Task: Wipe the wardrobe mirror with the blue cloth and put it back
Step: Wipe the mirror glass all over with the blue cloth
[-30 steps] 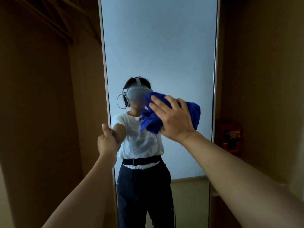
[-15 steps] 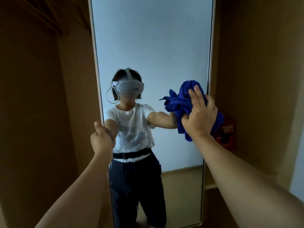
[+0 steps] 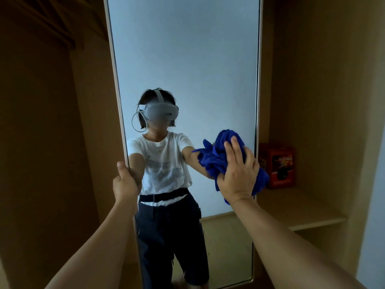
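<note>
The tall wardrobe mirror (image 3: 187, 59) stands straight ahead in a pale frame. My right hand (image 3: 237, 174) presses the bunched blue cloth (image 3: 216, 157) against the glass near the mirror's right edge, at mid height, with its fingers spread over the cloth. My left hand (image 3: 125, 182) grips the mirror's left edge, thumb on the front. A person in a white shirt, dark trousers and a headset is reflected in the glass.
Wooden wardrobe walls flank the mirror on both sides. A shelf (image 3: 302, 211) sits to the right, and a red box (image 3: 278, 165) stands on it just behind the mirror's right edge. Hanger rails (image 3: 52, 21) run at the top left.
My right hand slid the cloth from the mirror's middle across to its right edge, then a little lower. My left hand kept its grip on the left edge.
</note>
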`<state>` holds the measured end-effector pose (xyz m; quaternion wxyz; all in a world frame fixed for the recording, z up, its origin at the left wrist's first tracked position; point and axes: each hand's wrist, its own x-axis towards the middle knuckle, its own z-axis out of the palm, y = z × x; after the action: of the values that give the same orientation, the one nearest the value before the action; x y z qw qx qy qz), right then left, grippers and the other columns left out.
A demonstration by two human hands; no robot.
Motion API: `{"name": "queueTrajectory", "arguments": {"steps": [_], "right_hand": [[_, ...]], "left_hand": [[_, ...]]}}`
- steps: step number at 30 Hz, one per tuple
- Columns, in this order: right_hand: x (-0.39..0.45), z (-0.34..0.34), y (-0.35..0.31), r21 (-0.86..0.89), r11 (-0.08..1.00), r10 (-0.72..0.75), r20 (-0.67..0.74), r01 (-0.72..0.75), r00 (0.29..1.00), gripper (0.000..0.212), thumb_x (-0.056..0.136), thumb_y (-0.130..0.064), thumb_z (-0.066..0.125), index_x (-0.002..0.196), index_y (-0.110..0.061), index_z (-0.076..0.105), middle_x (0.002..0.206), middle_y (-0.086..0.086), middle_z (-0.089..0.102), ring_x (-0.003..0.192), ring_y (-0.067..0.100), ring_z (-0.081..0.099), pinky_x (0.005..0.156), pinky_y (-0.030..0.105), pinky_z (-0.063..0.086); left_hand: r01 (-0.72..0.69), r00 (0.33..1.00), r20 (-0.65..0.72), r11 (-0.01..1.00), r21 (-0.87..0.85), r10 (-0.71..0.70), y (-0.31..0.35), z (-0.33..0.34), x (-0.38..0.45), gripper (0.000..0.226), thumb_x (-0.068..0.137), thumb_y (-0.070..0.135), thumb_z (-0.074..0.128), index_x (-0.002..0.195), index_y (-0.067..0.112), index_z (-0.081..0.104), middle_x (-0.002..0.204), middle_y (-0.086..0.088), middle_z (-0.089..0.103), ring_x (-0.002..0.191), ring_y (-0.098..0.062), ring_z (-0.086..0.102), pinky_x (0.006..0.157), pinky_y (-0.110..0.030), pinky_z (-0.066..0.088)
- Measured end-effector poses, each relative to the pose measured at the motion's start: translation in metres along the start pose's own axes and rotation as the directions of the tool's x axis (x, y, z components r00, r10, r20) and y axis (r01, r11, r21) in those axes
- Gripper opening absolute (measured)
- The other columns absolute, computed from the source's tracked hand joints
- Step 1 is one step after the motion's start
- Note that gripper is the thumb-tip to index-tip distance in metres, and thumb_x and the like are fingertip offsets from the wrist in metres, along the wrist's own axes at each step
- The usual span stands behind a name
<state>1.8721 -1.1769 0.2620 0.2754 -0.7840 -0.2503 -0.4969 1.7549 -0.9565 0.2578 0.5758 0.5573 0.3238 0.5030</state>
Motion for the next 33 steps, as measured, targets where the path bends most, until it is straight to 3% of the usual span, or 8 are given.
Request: {"name": "queueTrajectory", "arguments": {"steps": [2,5,9,12,17,23,28,33], "right_hand": [[0.008,-0.002,-0.017,0.014,0.994,-0.104,-0.03,0.105,0.994,0.064,0.07,-0.03,0.065,0.13,-0.009,0.057,0.142,0.008,0.049,0.115,0.043,0.054,0.087,0.055,0.045],[0.02,-0.004,-0.048,0.005,0.972,-0.233,-0.047,0.234,0.971,0.072,0.063,-0.026,0.08,0.129,-0.01,0.058,0.142,0.007,0.05,0.115,0.04,0.055,0.089,0.052,0.045],[0.024,-0.005,-0.085,-0.037,0.92,-0.392,-0.066,0.39,0.918,0.068,0.061,-0.022,0.076,0.127,-0.012,0.061,0.139,0.005,0.053,0.113,0.036,0.058,0.087,0.048,0.047],[0.014,0.0,-0.102,-0.079,0.875,-0.481,-0.055,0.477,0.875,0.06,0.071,-0.024,0.065,0.129,-0.014,0.059,0.141,0.002,0.051,0.116,0.034,0.056,0.091,0.046,0.047],[-0.019,0.017,-0.107,-0.121,0.79,-0.61,-0.057,0.601,0.79,0.055,0.079,-0.037,0.065,0.13,-0.016,0.059,0.143,0.002,0.049,0.119,0.032,0.055,0.094,0.044,0.045],[-0.067,0.041,-0.111,-0.152,0.726,-0.685,-0.069,0.671,0.725,0.048,0.08,-0.03,0.058,0.126,-0.019,0.062,0.14,0.0,0.052,0.118,0.029,0.055,0.094,0.042,0.045],[-0.115,0.064,-0.111,-0.187,0.722,-0.687,-0.069,0.667,0.724,0.048,0.079,-0.038,0.06,0.124,-0.022,0.064,0.139,-0.003,0.053,0.118,0.026,0.056,0.096,0.04,0.044],[-0.16,0.083,-0.106,-0.145,0.761,-0.648,-0.123,0.633,0.751,0.055,0.074,-0.054,0.065,0.119,-0.021,0.066,0.137,-0.003,0.056,0.117,0.027,0.055,0.095,0.041,0.043]], "left_hand": [[0.01,0.999,0.043,1.0,0.006,-0.01,-0.012,-0.005,-0.002,0.051,0.092,0.062,0.023,0.096,0.018,0.046,0.075,-0.001,0.054,0.071,-0.018,0.054,0.062,-0.031,0.041],[0.03,0.994,0.105,0.999,0.04,-0.034,-0.023,-0.011,-0.002,0.051,0.092,0.061,0.023,0.1,0.018,0.048,0.084,-0.005,0.058,0.08,-0.021,0.056,0.073,-0.035,0.04],[0.05,0.984,0.167,0.997,0.062,-0.06,-0.024,-0.018,0.004,0.04,0.086,0.041,0.029,0.091,0.011,0.055,0.091,-0.015,0.055,0.075,-0.024,0.049,0.068,-0.034,0.037],[0.111,0.977,0.182,0.994,0.016,-0.112,-0.021,-0.021,0.005,0.028,0.085,0.031,0.03,0.076,0.016,0.053,0.079,-0.01,0.048,0.068,-0.023,0.043,0.062,-0.033,0.034],[0.125,0.969,0.225,0.989,-0.077,-0.105,-0.019,-0.026,-0.001,0.027,0.094,0.023,0.033,0.076,0.013,0.051,0.077,-0.012,0.052,0.071,-0.022,0.049,0.067,-0.032,0.04],[0.056,0.962,0.273,0.989,-0.138,-0.016,-0.038,-0.03,-0.005,0.027,0.092,0.023,0.035,0.076,0.012,0.053,0.073,-0.011,0.056,0.066,-0.022,0.054,0.06,-0.033,0.046],[-0.06,0.958,0.264,0.981,-0.184,0.108,-0.084,-0.032,-0.009,0.038,0.098,0.039,0.034,0.078,0.018,0.059,0.053,0.003,0.067,0.044,-0.006,0.062,0.034,-0.014,0.041],[-0.089,0.936,0.315,0.971,-0.221,0.158,-0.116,-0.041,-0.011,0.034,0.097,0.032,0.035,0.082,0.017,0.061,0.059,0.002,0.069,0.053,-0.008,0.066,0.042,-0.016,0.046]]}}
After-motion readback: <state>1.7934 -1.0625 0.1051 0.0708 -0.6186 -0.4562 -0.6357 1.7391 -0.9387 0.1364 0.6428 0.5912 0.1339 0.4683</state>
